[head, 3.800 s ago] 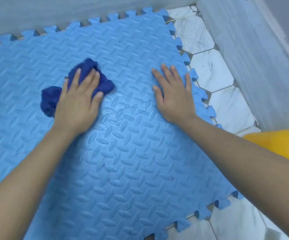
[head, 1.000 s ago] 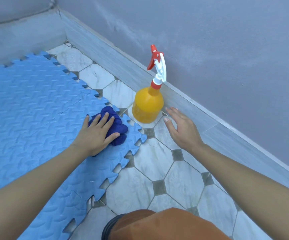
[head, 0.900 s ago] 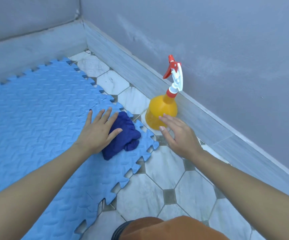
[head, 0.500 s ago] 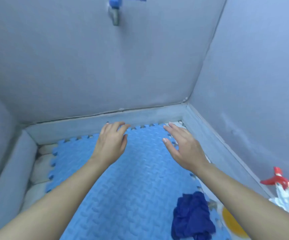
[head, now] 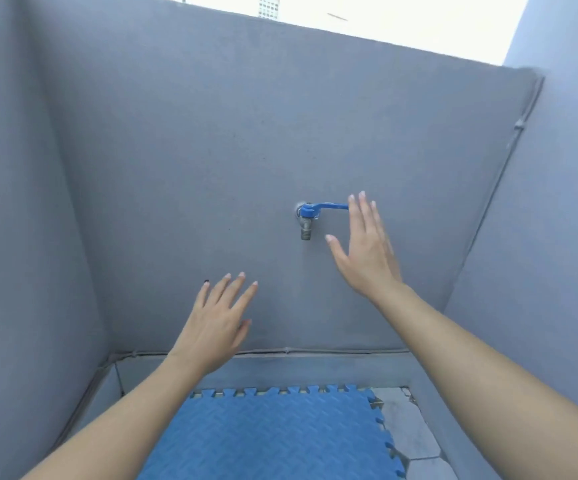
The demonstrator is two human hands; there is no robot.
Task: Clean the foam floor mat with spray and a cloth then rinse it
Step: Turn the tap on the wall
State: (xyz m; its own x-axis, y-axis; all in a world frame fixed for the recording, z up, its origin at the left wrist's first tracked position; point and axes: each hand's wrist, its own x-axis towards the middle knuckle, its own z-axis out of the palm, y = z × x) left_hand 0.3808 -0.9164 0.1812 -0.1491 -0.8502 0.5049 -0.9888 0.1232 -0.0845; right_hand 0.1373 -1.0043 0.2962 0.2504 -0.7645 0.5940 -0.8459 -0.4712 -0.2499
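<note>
Fingers spread and empty on both my right hand [head: 367, 251] and left hand [head: 216, 323], reaching for the tap's stiff-looking blue lever [head: 329, 206], best gripped at its free end, foam mat [head: 270, 441] below.

Foam floor mat [head: 273, 438]: 1. Wall tap [head: 306, 220]: 1. Open hands: 2, left hand [head: 216, 329], right hand [head: 367, 251].

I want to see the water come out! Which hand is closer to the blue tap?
The right hand. Its fingertips are up by the end of the tap handle. The left hand is open, lower down and off to the left, away from it.
</note>
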